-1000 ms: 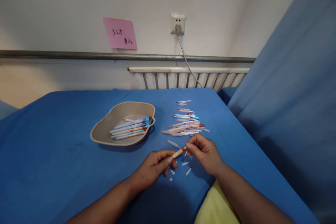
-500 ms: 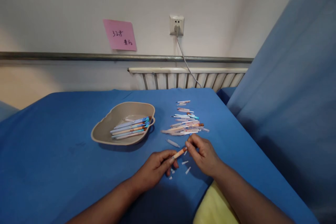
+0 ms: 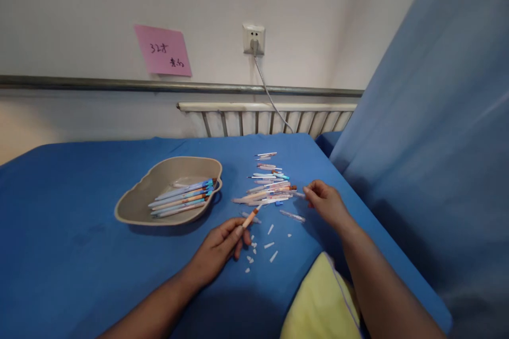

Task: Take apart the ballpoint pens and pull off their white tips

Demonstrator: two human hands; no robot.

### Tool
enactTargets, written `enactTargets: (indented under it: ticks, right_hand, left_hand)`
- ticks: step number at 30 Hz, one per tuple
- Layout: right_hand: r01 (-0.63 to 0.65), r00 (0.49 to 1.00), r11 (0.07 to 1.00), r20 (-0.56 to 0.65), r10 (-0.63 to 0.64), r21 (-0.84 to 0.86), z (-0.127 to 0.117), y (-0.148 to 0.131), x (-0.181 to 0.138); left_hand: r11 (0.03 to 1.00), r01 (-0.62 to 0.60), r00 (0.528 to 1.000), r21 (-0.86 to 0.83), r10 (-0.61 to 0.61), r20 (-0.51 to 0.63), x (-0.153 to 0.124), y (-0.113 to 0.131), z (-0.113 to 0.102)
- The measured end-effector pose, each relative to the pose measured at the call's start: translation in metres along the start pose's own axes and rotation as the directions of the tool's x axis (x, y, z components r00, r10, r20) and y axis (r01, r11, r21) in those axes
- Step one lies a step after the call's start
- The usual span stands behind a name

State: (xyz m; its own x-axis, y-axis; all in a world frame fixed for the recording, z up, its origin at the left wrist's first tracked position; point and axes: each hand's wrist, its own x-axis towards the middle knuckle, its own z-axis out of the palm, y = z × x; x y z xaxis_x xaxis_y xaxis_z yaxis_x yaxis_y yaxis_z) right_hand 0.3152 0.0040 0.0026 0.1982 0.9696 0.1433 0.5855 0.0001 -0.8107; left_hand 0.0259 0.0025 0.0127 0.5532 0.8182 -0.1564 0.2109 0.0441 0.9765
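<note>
My left hand (image 3: 220, 246) pinches an orange and white pen part (image 3: 250, 218) between thumb and fingers, its tip pointing up and right. Farther right, my right hand (image 3: 326, 202) rests at the right end of a pile of loose pen parts (image 3: 267, 190), its fingers curled at a thin piece there. A clear thin refill (image 3: 292, 215) lies on the cloth just left of that hand. Several small white bits (image 3: 262, 248) are scattered between my two hands.
A beige tray (image 3: 137, 202) holding several assembled pens (image 3: 183, 197) stands to the left on the blue table (image 3: 71, 254). Behind are a radiator (image 3: 262, 119), a wall socket with cable (image 3: 253, 39) and a pink note (image 3: 162, 51). A blue curtain (image 3: 429, 132) hangs right; yellow cloth (image 3: 318, 307) lies near me.
My right hand let go of the orange pen part and moved up and right to the pile's end. The left hand kept the part. The view shifted right.
</note>
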Motion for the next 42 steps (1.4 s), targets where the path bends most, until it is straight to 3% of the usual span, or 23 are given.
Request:
enactTargets:
  ticks: [5,15,25,30,35,40,42]
  right_hand:
    - [0.031,0.997,0.983,0.081,-0.016,-0.183,0.000,0.009,-0.003]
    - [0.298,0.937,0.898,0.281,-0.210,-0.323,0.046,-0.021,-0.006]
    - [0.251,0.957,0.898,0.235,-0.172,-0.361,0.047,-0.017,-0.007]
    - [0.221,0.963,0.954,0.204,-0.179,-0.205,0.048,-0.014,-0.006]
    - [0.117,0.986,0.986,0.106,-0.130,0.121,0.044,-0.011,-0.005]
    - [0.000,0.990,0.891,0.124,-0.064,0.455,0.044,-0.025,-0.014]
    - [-0.078,0.987,0.793,0.162,-0.026,0.604,0.046,-0.033,-0.019]
  left_hand:
    - [0.999,0.000,0.997,-0.045,-0.003,-0.075,0.003,-0.005,-0.003]
    - [0.999,-0.009,0.996,-0.053,0.004,-0.088,0.007,-0.014,-0.001]
    - [0.998,0.012,0.992,-0.061,-0.020,-0.121,0.007,-0.007,-0.001]
    - [0.997,0.016,0.988,-0.077,-0.028,-0.149,0.006,-0.006,-0.003]
    - [0.999,0.020,0.985,-0.051,-0.028,-0.169,0.005,-0.004,-0.003]
    - [0.999,0.034,0.991,-0.030,-0.038,-0.129,0.002,-0.002,0.002]
    - [1.000,0.027,0.995,-0.013,-0.028,-0.098,0.001,-0.002,0.005]
